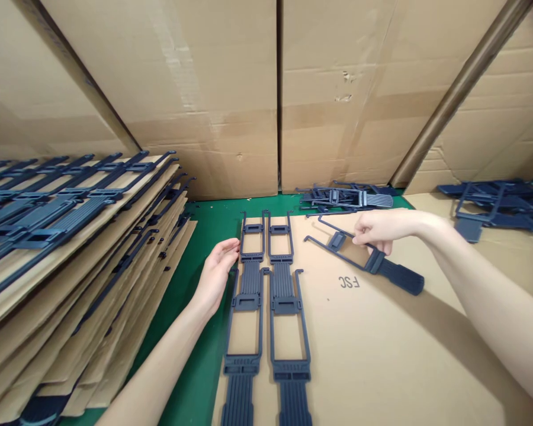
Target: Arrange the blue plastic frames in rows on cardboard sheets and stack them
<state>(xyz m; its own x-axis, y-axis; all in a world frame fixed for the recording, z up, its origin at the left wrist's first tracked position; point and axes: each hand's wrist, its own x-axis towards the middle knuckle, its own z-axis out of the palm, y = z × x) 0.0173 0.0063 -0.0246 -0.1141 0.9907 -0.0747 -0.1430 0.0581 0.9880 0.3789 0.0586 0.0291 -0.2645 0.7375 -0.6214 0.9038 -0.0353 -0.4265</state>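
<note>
My right hand [375, 231] grips a dark blue plastic frame [400, 275] by its side bar, tilted above the cardboard sheet [359, 349] marked FSC. Four similar frames lie on that sheet in two columns: upper left [252, 278], upper right [284, 278], lower left [242, 367] and lower right [292, 370]. Beside the upper left frame, at the sheet's left edge, my left hand [222, 263] rests with its fingers extended and slightly bent, holding nothing.
Cardboard layers with blue frames between and on top form a tall stack [115, 236] at left. Loose frames make a pile [346, 196] at the back of the green table [195, 378] and another pile [497, 204] at right. Large cardboard boxes [204, 89] stand behind.
</note>
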